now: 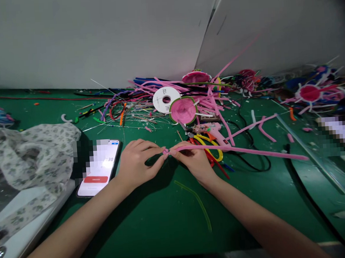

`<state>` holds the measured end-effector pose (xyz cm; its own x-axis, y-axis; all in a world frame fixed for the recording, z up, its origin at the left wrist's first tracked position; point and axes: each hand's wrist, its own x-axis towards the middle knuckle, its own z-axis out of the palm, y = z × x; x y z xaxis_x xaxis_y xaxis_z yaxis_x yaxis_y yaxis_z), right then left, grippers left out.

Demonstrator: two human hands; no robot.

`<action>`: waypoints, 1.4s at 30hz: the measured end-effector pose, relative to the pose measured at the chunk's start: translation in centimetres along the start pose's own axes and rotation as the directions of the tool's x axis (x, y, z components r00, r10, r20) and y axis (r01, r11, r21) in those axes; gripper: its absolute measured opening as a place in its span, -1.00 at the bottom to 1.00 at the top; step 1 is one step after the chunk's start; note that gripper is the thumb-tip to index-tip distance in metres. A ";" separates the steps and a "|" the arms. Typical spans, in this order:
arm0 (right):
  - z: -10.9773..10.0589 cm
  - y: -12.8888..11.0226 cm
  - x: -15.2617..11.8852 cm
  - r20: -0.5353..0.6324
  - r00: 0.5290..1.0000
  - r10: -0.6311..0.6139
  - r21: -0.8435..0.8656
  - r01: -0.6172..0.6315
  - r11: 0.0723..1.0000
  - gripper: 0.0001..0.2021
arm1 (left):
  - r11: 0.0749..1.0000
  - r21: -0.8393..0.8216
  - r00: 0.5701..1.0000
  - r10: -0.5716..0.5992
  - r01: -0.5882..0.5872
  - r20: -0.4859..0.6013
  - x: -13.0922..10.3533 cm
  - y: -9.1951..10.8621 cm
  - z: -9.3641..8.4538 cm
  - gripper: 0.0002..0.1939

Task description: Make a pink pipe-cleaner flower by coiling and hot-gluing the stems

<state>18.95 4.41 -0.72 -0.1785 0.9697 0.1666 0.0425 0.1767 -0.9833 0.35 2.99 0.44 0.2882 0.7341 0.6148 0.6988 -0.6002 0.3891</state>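
nearest the viewer, on the bare tabletop (155, 227), a thin yellow-green strip (199, 199) lies bent and untouched. just beyond it, the left hand (141, 162) and the right hand (194, 160) meet at their tips: the left fingers pinch a small pink bit (165, 150), while the right fingers grip a long pink strip (250, 150) close to its left end — presumably so that each hand steadies the other, the long tail lying free toward the right. whether bit and strip are one piece cannot be told, as the fingers cover the join. to the left, a phone (100, 166) rests screen up, probably for easy reading; part of it is pixelated. beyond the right hand, a pink glue gun (216, 131) and what seem yellow-handled scissors (202, 138) crowd together, likely within reach, partly hidden. farther back, a white disc (159, 100) and a pink disc (183, 109) front a tangle of strips (213, 99) — too dense to separate by eye.
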 end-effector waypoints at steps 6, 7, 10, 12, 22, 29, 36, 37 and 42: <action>0.1 -0.3 -0.1 0.014 0.999 -0.051 -0.098 0.052 0.994 -0.91 | 0.994 -0.090 0.998 -0.067 0.065 -0.013 0.1 0.3 0.2 -0.87; 0.1 -0.4 -0.1 0.013 0.998 -0.066 -0.106 0.067 0.992 -0.92 | 0.992 -0.100 0.997 -0.073 0.072 -0.013 0.1 0.4 0.2 -0.87; 0.3 -0.6 -0.1 0.012 0.992 -0.126 -0.135 0.126 0.983 -0.94 | 0.990 -0.116 0.997 -0.081 0.078 -0.018 0.1 0.3 0.3 -0.87; 0.3 -0.7 -0.1 0.018 0.988 -0.151 -0.158 0.152 0.976 -0.95 | 0.990 -0.122 0.997 -0.078 0.075 -0.021 0.0 0.3 0.3 -0.86; 0.3 -0.7 -0.2 0.030 0.981 -0.192 -0.225 0.194 0.955 -0.92 | 0.976 -0.144 0.986 -0.159 0.164 0.040 0.1 1.2 -0.2 -0.82; 0.3 -0.8 -0.2 0.028 0.985 -0.168 -0.210 0.170 0.963 -0.90 | 0.990 -0.084 0.994 -0.110 0.110 -0.001 0.1 1.2 -0.3 -0.81; 0.2 -0.4 -0.2 0.025 0.995 -0.098 -0.128 0.100 0.987 -0.86 | 0.993 -0.088 0.997 -0.076 0.073 -0.033 0.0 1.0 -0.2 -0.83; 0.2 -0.3 -0.2 0.020 0.996 -0.085 -0.112 0.086 0.990 -0.86 | 0.994 -0.082 0.997 -0.075 0.072 -0.032 0.0 1.0 -0.2 -0.84; 0.4 -0.1 -0.1 0.006 1.000 -0.012 -0.025 0.013 1.000 -0.89 | 0.996 -0.070 0.997 -0.060 0.056 -0.051 0.0 0.9 -0.1 -0.78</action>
<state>18.59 4.26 -0.68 -0.1853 0.9664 0.1783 0.0653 0.1931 -0.9790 0.93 2.35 0.86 0.2119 0.7514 0.6249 0.6666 -0.5787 0.4698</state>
